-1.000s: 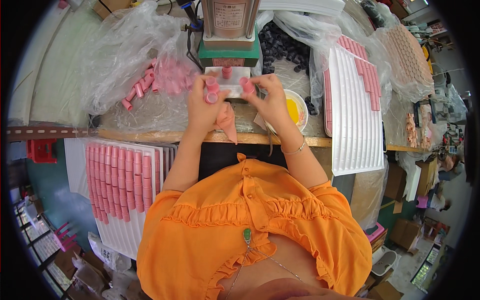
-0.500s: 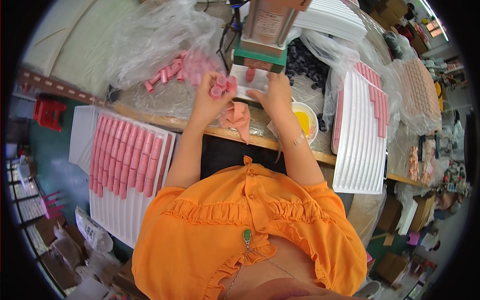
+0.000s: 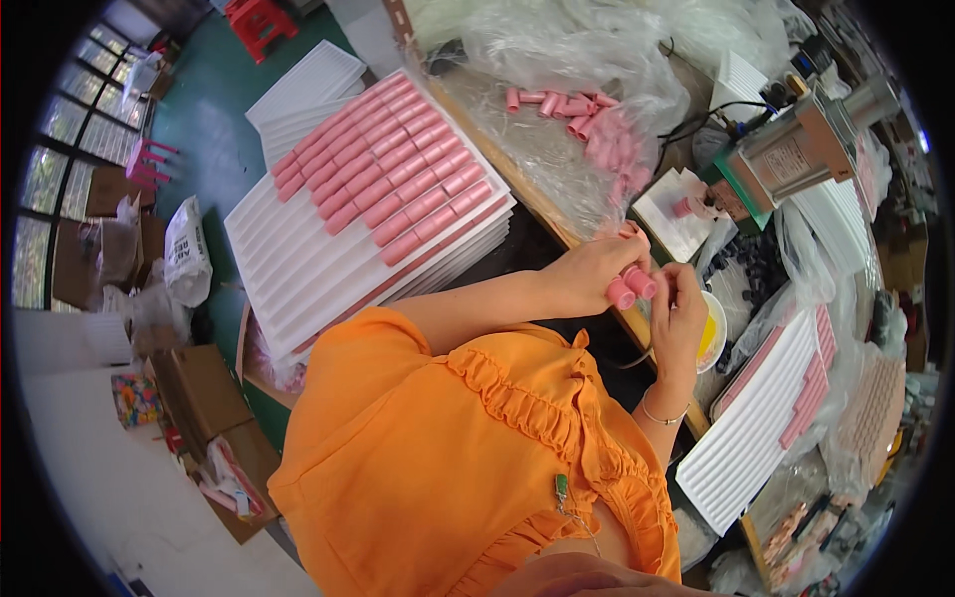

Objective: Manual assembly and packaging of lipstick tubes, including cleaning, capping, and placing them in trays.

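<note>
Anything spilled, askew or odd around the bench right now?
Nothing looks clearly spilled or damaged. The loose pink tubes lie jumbled, partly under clear plastic film, unlike the orderly rows in the left white ribbed tray.

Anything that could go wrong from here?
1. The left hand holds at least two pink tubes near the wooden bench edge; one might slip and fall.
2. The right hand is close beside the white bowl with yellow contents; a careless sweep could knock it.
3. The orange sleeve looks close to the tray stack; a bump might shift the tubes lying in rows.
</note>
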`<move>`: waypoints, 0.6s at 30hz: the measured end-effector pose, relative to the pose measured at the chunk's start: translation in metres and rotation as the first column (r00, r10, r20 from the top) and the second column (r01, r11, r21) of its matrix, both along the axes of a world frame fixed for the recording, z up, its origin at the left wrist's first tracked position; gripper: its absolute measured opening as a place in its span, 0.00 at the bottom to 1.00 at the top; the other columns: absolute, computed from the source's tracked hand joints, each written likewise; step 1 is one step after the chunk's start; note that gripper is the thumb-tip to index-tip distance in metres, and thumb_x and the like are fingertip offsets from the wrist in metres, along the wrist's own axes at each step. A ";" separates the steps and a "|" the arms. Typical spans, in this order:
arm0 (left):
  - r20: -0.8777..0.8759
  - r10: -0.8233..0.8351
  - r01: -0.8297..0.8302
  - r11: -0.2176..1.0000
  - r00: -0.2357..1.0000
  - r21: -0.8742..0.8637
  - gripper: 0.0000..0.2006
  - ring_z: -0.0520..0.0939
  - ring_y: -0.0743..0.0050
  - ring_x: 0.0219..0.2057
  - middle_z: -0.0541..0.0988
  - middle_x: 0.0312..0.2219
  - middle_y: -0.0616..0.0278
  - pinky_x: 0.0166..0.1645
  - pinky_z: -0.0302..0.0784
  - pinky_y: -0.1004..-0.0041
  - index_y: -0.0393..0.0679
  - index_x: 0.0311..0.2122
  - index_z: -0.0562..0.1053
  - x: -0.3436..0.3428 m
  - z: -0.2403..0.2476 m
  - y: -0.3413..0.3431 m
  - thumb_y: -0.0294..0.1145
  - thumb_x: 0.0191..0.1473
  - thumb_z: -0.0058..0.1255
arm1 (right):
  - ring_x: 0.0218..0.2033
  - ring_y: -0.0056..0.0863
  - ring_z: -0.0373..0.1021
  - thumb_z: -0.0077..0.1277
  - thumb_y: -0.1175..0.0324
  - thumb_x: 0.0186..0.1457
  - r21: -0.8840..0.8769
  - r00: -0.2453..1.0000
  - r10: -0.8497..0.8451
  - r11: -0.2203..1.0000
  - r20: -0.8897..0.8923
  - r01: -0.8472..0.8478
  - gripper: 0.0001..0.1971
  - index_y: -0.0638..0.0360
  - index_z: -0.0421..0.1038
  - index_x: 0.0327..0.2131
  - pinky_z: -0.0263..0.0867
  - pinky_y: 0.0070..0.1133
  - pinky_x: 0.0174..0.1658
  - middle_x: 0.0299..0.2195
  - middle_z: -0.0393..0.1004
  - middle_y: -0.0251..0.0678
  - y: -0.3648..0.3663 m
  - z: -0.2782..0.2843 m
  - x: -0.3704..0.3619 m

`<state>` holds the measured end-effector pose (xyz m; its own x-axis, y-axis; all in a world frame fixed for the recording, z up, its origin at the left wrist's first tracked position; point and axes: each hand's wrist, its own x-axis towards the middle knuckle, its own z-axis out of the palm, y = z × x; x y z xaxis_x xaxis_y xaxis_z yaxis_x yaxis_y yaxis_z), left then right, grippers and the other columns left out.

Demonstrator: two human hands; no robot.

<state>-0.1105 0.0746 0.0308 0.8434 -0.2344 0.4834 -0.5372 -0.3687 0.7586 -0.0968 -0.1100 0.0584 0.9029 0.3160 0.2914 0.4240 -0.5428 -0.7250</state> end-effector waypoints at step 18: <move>0.126 0.960 -0.851 0.154 0.249 0.502 0.15 0.82 0.55 0.37 0.81 0.35 0.51 0.44 0.75 0.70 0.43 0.44 0.76 -0.189 -0.017 0.438 0.25 0.49 0.58 | 0.34 0.41 0.73 0.57 0.61 0.53 -0.496 0.896 -0.413 0.751 0.163 0.436 0.13 0.62 0.75 0.35 0.67 0.29 0.38 0.35 0.76 0.47 -0.201 -0.145 0.209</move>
